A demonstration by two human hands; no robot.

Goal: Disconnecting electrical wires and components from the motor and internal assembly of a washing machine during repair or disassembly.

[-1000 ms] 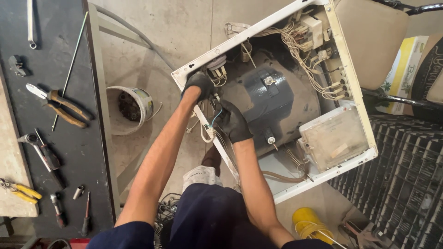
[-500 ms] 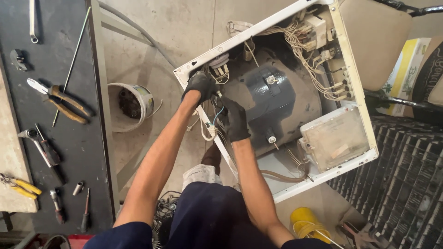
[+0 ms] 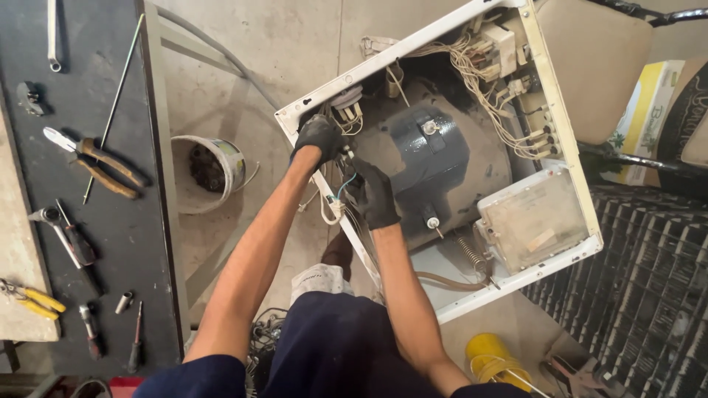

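An opened white washing machine (image 3: 560, 140) lies below me, showing its dark drum housing (image 3: 428, 158), bundles of pale wiring (image 3: 509, 110) and a clear plastic box (image 3: 532, 219). My left hand (image 3: 318, 136), in a black glove, rests on the machine's near left corner beside a connector with wires (image 3: 346, 110). My right hand (image 3: 375, 193), also gloved, is closed around thin wires (image 3: 338, 199) at the cabinet's left edge. What the left fingers grip is hidden.
A dark bench (image 3: 110, 221) on the left carries pliers (image 3: 99, 162), screwdrivers (image 3: 74, 243), yellow-handled cutters (image 3: 29, 298) and a long rod. A dirty white bucket (image 3: 206, 173) stands on the concrete floor. A yellow container (image 3: 494, 357) sits bottom right beside a black grille (image 3: 634, 295).
Both hands stay at the machine's left corner; the right hand has shifted slightly along the wires. The view has barely moved.
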